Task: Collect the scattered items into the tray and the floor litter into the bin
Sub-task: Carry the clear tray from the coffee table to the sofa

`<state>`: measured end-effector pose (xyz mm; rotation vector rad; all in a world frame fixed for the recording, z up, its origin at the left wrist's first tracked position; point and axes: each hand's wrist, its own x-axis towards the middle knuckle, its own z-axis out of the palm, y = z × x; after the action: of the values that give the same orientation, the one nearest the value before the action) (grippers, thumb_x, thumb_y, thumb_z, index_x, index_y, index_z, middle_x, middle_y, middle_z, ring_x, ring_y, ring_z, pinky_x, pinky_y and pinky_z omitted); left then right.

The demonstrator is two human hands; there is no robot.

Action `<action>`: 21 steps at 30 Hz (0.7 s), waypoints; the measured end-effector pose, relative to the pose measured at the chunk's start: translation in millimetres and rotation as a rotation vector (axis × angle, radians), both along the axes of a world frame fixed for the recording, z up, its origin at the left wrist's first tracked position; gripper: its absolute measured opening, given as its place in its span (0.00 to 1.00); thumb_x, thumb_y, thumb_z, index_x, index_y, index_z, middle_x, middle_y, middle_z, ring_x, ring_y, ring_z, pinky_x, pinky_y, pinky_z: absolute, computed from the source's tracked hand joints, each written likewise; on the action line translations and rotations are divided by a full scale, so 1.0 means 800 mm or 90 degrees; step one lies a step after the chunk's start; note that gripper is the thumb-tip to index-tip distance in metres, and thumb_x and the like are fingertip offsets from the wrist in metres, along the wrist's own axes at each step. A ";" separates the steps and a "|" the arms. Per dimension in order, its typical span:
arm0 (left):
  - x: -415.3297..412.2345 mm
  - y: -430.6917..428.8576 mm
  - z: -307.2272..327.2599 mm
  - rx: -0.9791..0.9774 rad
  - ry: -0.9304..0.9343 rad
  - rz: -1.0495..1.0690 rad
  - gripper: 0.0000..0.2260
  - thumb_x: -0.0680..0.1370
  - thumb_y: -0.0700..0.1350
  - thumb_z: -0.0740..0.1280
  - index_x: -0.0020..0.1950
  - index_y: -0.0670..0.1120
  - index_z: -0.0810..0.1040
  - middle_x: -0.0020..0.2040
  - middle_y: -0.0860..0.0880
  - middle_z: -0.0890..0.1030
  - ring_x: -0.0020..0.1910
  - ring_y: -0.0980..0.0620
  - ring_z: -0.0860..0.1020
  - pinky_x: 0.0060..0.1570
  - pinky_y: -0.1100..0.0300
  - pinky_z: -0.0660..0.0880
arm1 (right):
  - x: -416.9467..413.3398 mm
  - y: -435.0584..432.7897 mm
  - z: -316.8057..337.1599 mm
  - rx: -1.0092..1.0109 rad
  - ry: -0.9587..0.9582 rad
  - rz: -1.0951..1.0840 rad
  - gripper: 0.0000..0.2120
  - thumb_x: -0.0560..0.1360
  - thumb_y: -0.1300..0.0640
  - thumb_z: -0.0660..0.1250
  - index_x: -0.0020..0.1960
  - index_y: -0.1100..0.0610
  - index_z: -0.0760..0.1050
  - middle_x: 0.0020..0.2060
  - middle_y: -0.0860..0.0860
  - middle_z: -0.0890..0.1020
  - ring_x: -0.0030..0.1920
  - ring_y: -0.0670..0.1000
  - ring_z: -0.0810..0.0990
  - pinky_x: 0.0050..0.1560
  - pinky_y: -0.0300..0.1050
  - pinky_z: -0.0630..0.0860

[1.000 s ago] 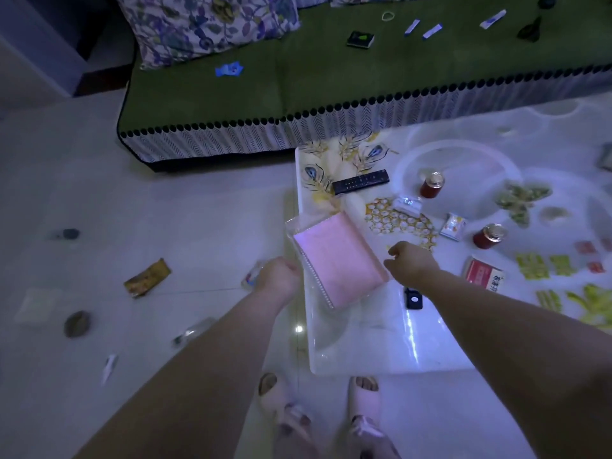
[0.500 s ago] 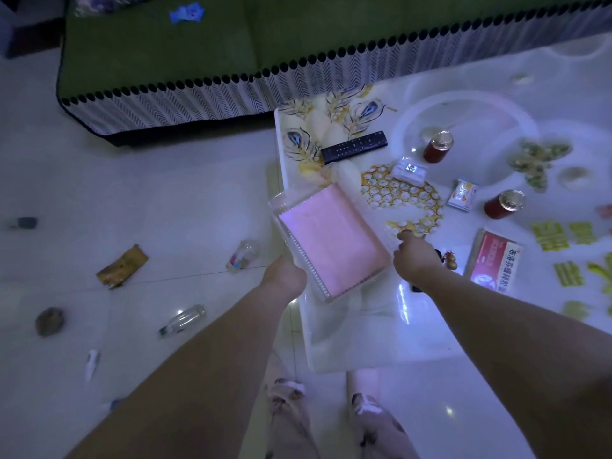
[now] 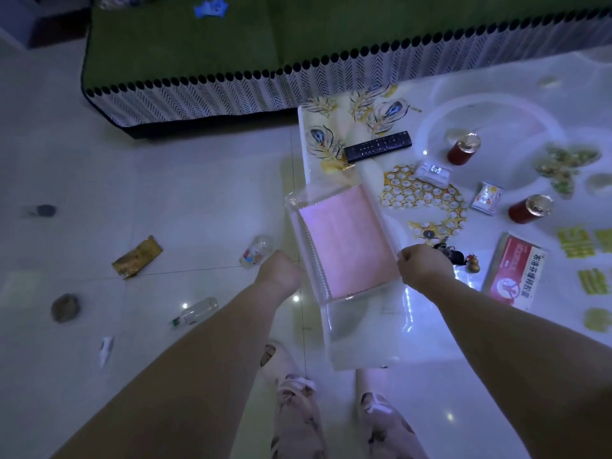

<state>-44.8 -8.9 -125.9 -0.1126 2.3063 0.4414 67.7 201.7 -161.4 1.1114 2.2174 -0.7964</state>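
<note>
Facing the green sofa (image 3: 185, 44), you have the white tabletop (image 3: 364, 329) before it, and the clear tray (image 3: 295, 207) with its pink liner (image 3: 351, 246) juts over the tabletop's left edge. Your left grip (image 3: 280, 273) and right grip (image 3: 425, 268) each clasp one side of the tray. Right of it lie a red-and-white box (image 3: 515, 274), a black remote (image 3: 377, 146), two red jars (image 3: 463, 150) and keys (image 3: 452, 255); on the floor (image 3: 165, 193), a bottle (image 3: 195, 313), a cup (image 3: 256, 251), a gold wrapper (image 3: 137, 258).
</note>
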 end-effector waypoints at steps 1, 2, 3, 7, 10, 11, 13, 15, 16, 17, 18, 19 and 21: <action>-0.004 -0.007 0.004 0.003 0.001 -0.002 0.10 0.78 0.40 0.61 0.58 0.41 0.75 0.54 0.46 0.76 0.53 0.47 0.72 0.47 0.63 0.64 | -0.003 -0.004 0.006 0.014 0.005 0.009 0.13 0.74 0.64 0.57 0.31 0.56 0.67 0.39 0.57 0.82 0.37 0.57 0.77 0.27 0.37 0.61; -0.008 -0.013 0.009 0.001 0.008 -0.007 0.07 0.78 0.41 0.61 0.54 0.42 0.76 0.52 0.46 0.76 0.55 0.47 0.74 0.47 0.63 0.65 | -0.005 -0.008 0.012 0.023 0.008 0.016 0.13 0.73 0.64 0.58 0.31 0.56 0.67 0.38 0.57 0.82 0.37 0.57 0.76 0.27 0.37 0.60; -0.012 -0.021 0.016 -0.003 0.015 -0.009 0.08 0.78 0.41 0.61 0.54 0.41 0.77 0.53 0.45 0.77 0.57 0.45 0.75 0.48 0.62 0.67 | -0.009 -0.014 0.018 0.028 0.011 0.021 0.13 0.73 0.65 0.58 0.30 0.56 0.67 0.38 0.57 0.82 0.37 0.57 0.76 0.27 0.37 0.60; -0.031 -0.054 0.049 -0.013 0.035 -0.028 0.12 0.77 0.41 0.61 0.57 0.38 0.78 0.58 0.40 0.80 0.60 0.41 0.76 0.54 0.57 0.73 | -0.028 -0.043 0.044 0.030 0.041 0.022 0.10 0.72 0.64 0.59 0.32 0.57 0.69 0.39 0.59 0.84 0.41 0.59 0.82 0.30 0.39 0.63; -0.058 -0.087 0.078 -0.005 0.056 -0.045 0.12 0.78 0.40 0.61 0.60 0.39 0.75 0.60 0.41 0.79 0.59 0.42 0.77 0.54 0.56 0.73 | -0.052 -0.077 0.069 0.014 0.075 0.014 0.10 0.72 0.63 0.59 0.33 0.57 0.70 0.40 0.60 0.84 0.44 0.59 0.83 0.31 0.41 0.63; -0.066 -0.098 0.086 0.001 0.058 -0.044 0.14 0.78 0.41 0.62 0.62 0.39 0.74 0.61 0.41 0.78 0.59 0.43 0.77 0.54 0.57 0.73 | -0.059 -0.089 0.077 0.015 0.083 0.013 0.10 0.72 0.63 0.59 0.33 0.57 0.70 0.40 0.60 0.84 0.45 0.59 0.83 0.31 0.41 0.63; -0.087 -0.122 0.105 0.015 0.069 -0.048 0.15 0.78 0.43 0.63 0.64 0.39 0.73 0.63 0.42 0.76 0.54 0.46 0.76 0.49 0.60 0.70 | -0.076 -0.115 0.096 0.023 0.099 0.009 0.10 0.72 0.63 0.58 0.32 0.56 0.71 0.39 0.58 0.84 0.44 0.58 0.83 0.32 0.40 0.66; -0.106 -0.145 0.122 0.013 0.078 -0.060 0.10 0.78 0.44 0.63 0.57 0.41 0.75 0.59 0.43 0.76 0.50 0.49 0.72 0.48 0.61 0.67 | -0.092 -0.142 0.113 0.018 0.109 0.003 0.10 0.71 0.62 0.58 0.32 0.57 0.72 0.38 0.57 0.84 0.44 0.58 0.83 0.35 0.41 0.69; -0.116 -0.156 0.131 0.008 0.083 -0.063 0.08 0.78 0.44 0.63 0.55 0.42 0.75 0.58 0.43 0.76 0.51 0.48 0.74 0.49 0.60 0.69 | -0.099 -0.154 0.121 0.009 0.114 -0.003 0.10 0.71 0.62 0.58 0.32 0.57 0.72 0.38 0.57 0.84 0.43 0.58 0.84 0.35 0.41 0.70; -0.126 -0.169 0.140 0.004 0.087 -0.066 0.10 0.78 0.44 0.63 0.57 0.41 0.75 0.59 0.43 0.77 0.55 0.46 0.76 0.51 0.59 0.71 | -0.108 -0.168 0.128 -0.001 0.121 -0.007 0.10 0.71 0.62 0.58 0.31 0.57 0.72 0.38 0.58 0.84 0.43 0.58 0.84 0.34 0.41 0.69; -0.138 -0.183 0.151 0.004 0.094 -0.069 0.13 0.79 0.44 0.62 0.61 0.39 0.74 0.61 0.43 0.77 0.58 0.44 0.77 0.53 0.58 0.72 | -0.120 -0.182 0.134 -0.011 0.129 -0.010 0.11 0.71 0.62 0.58 0.31 0.57 0.71 0.38 0.58 0.84 0.43 0.58 0.84 0.32 0.40 0.69; -0.145 -0.190 0.157 0.002 0.097 -0.069 0.15 0.79 0.44 0.62 0.63 0.38 0.74 0.63 0.42 0.77 0.60 0.43 0.76 0.55 0.58 0.72 | -0.128 -0.191 0.138 -0.020 0.130 -0.015 0.11 0.71 0.62 0.59 0.30 0.57 0.71 0.38 0.58 0.84 0.43 0.58 0.84 0.32 0.38 0.68; -0.165 -0.210 0.175 -0.001 0.113 -0.056 0.17 0.79 0.45 0.62 0.65 0.38 0.73 0.64 0.41 0.77 0.61 0.42 0.76 0.56 0.57 0.73 | -0.152 -0.212 0.151 -0.029 0.146 -0.020 0.12 0.72 0.61 0.59 0.31 0.57 0.73 0.38 0.58 0.84 0.44 0.59 0.84 0.36 0.40 0.73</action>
<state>-176.9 -176.9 13.7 0.0279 2.4752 0.4195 -54.3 32.3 -40.3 1.0822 2.3588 -1.0284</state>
